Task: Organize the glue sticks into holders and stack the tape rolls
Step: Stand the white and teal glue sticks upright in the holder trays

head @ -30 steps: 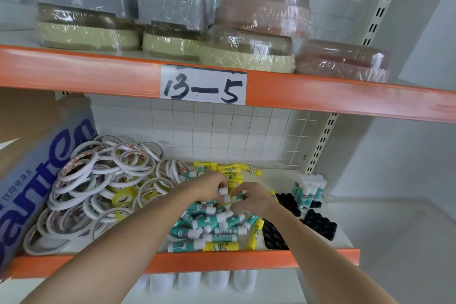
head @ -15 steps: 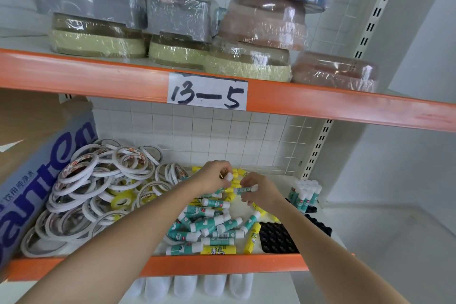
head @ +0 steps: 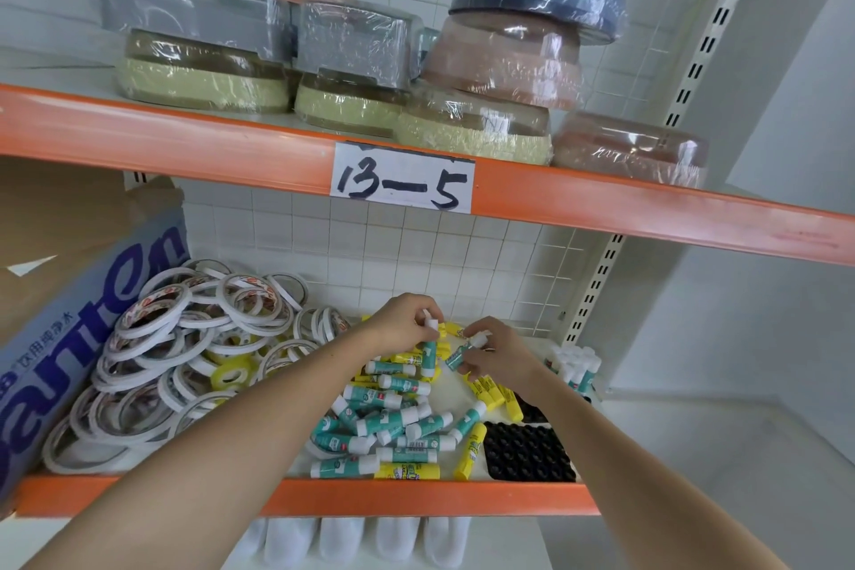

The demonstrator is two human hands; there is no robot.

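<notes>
Gripping teal glue sticks (head: 455,356), both hands (head: 497,349) hover above the pile (head: 384,426)

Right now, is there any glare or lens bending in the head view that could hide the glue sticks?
Head view: the shelf edges bow from wide-angle distortion; glare streaks the plastic-wrapped packs on the upper shelf only. The glue sticks, left hand and right hand are evenly lit and sharp; holes in the black holder read dark.

Glue sticks (head: 388,421) heaped beside tape rolls (head: 185,352)
</notes>
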